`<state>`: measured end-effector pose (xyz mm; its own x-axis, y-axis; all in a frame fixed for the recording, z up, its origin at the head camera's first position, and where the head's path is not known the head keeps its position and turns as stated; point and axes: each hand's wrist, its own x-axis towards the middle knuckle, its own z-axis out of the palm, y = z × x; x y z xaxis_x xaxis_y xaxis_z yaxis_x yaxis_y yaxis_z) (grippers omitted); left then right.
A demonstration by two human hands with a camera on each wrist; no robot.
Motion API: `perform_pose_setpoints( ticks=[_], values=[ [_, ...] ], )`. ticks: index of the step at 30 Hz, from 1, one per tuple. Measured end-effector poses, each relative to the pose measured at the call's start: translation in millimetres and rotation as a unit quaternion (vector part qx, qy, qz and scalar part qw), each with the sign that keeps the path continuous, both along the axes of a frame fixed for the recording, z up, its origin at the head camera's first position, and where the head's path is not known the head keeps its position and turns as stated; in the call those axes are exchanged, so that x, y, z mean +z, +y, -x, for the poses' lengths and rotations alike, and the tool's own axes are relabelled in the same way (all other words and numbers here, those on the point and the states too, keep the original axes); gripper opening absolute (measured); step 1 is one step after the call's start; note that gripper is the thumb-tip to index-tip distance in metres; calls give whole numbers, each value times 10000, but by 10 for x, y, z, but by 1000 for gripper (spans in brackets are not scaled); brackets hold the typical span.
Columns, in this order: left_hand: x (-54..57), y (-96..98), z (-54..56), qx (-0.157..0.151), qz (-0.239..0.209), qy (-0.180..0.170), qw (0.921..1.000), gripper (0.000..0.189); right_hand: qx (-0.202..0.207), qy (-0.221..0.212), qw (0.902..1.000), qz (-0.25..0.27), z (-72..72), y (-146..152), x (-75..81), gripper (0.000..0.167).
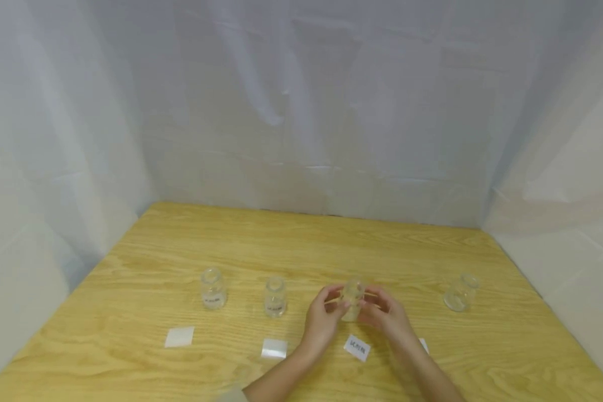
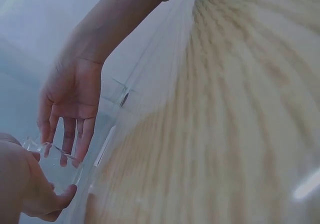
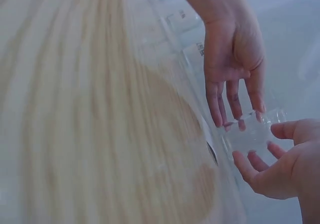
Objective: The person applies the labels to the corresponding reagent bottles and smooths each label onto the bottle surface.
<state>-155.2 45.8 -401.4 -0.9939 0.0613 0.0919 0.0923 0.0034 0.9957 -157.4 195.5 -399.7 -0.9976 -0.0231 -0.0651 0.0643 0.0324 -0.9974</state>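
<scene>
Both hands are around a clear glass reagent bottle, which stands upright with its narrower neck at the top. My left hand holds its left side with curved fingers and thumb, and my right hand holds the right side. In the right wrist view, the fingertips of the left hand and the right hand touch the bottle from opposite sides. A white label with dark writing lies on the table in front of the bottle. Whether the bottle's base touches the tabletop, I cannot tell.
Two labelled glass bottles stand to the left on the wooden table, and another glass bottle is at the right. White paper slips lie nearer the front, one partly hidden by the right forearm. White sheeting encloses the table's back and sides.
</scene>
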Motion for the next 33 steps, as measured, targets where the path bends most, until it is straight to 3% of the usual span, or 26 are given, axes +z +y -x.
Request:
perform_pose_setpoints(
  ticks=[9, 18, 26, 30, 33],
  values=[
    [-108, -12, 10, 69, -67, -42, 9999, 35, -111, -81, 9999, 32, 0, -38, -93, 39],
    [-123, 1, 27, 59, -172, -1, 9998, 35, -47, -26, 10000, 63, 25, -26, -134, 42],
    [-118, 6, 22, 74, 19, -23, 10000, 37, -128, 49, 9999, 39, 35, -22, -147, 41],
    [-121, -19, 6, 136, 244, 139, 9995, 45, -193, 250, 9994, -148, 1, -8, -122, 43],
    [-138, -58, -9, 178, 497, 455, 9976, 41, -270, 488, 9975, -422, -40, 24, -89, 40]
  ],
)
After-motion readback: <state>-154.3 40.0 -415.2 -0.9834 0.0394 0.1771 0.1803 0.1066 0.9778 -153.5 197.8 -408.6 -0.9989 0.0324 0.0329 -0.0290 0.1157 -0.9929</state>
